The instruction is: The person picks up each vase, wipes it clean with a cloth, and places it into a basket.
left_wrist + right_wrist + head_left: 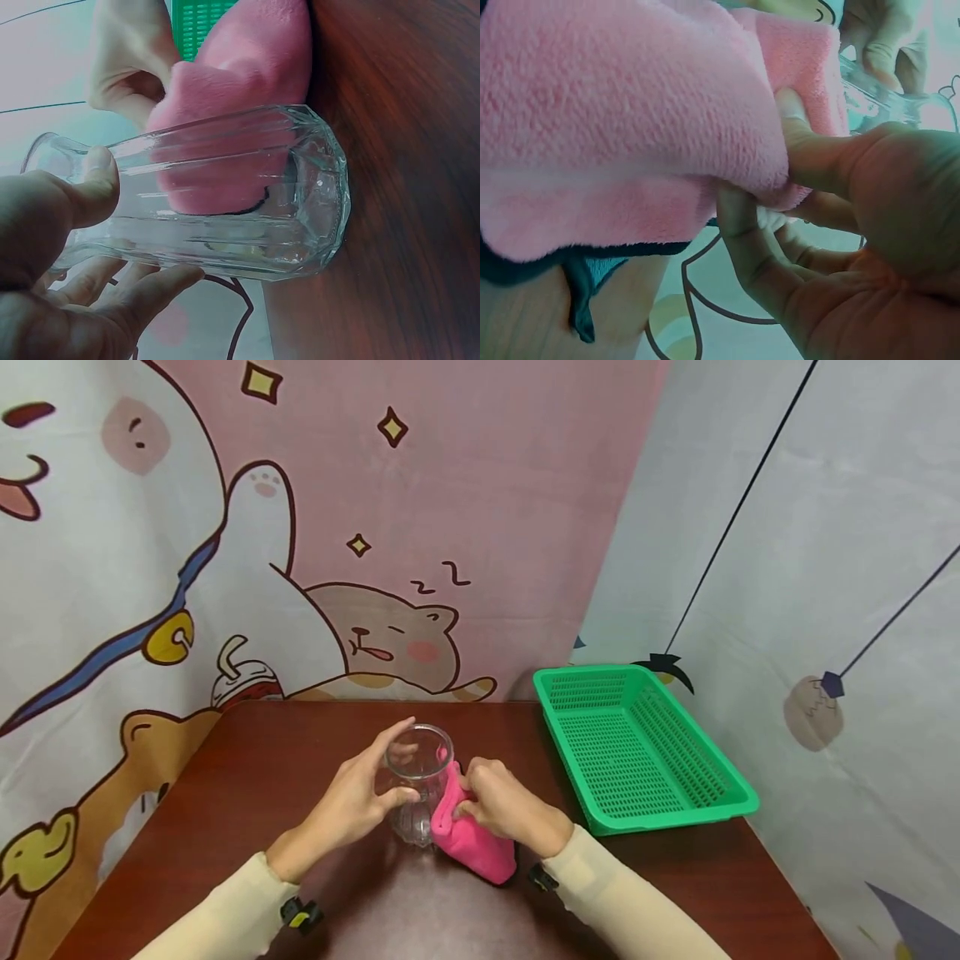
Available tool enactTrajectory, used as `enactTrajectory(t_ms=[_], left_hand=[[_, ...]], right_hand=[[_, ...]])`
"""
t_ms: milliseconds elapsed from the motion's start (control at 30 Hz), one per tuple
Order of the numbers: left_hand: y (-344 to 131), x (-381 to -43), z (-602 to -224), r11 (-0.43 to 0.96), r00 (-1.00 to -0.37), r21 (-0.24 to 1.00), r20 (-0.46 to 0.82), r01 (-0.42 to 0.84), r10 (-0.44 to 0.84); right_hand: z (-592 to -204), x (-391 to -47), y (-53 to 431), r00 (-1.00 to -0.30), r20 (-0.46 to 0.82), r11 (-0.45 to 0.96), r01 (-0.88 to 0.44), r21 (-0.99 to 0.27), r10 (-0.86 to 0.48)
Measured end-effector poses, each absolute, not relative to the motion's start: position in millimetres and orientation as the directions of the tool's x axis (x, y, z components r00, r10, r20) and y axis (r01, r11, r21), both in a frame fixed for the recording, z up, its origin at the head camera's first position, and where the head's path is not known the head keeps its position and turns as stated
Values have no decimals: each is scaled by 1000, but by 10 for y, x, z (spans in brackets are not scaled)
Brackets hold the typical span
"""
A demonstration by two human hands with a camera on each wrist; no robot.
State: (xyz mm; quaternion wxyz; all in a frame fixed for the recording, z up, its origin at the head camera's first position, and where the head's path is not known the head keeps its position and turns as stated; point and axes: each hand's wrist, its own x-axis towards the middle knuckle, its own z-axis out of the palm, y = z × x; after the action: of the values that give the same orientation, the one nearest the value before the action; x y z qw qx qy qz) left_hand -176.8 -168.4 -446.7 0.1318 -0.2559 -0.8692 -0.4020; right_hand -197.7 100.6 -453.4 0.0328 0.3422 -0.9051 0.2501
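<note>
So you've got a cartoon-cat backdrop [517, 468] hanging behind a dark reddish-brown table [255, 768], with a green plastic basket [678, 822] over on the right side. Your ribbed clear glass vase [411, 822] is around the middle of the table, mouth up. Can't really tell whether its base touches the wood. Your left hand [352, 797] has it from the left, thumb on the near side and fingers curled round the far side, up toward the rim. Your right hand [510, 802] is pinching a fuzzy pink cloth [483, 852] with dark edging, thumb against fingers. The cloth bunches up just right of the glass, and I can't tell if any of it goes inside.
</note>
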Motion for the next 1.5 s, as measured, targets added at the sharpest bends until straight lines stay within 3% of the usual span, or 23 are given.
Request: enactTrajectory(t_ms=[333,1167,1500], left_hand=[[-1667,-1766,-4489,538,-833,637,434,552,342],[-1679,-1754,-4470,552,-833,624,431,553,348],[-1692,-1739,-4459,553,-832,623,434,554,345]], right_hand=[[-4639,-1996,1045,-730,187,649,-675,-352,-658],[-4804,-2031,1073,-737,146,639,-653,-407,-660],[-4788,-2039,1072,-757,111,611,-595,-522,-644]])
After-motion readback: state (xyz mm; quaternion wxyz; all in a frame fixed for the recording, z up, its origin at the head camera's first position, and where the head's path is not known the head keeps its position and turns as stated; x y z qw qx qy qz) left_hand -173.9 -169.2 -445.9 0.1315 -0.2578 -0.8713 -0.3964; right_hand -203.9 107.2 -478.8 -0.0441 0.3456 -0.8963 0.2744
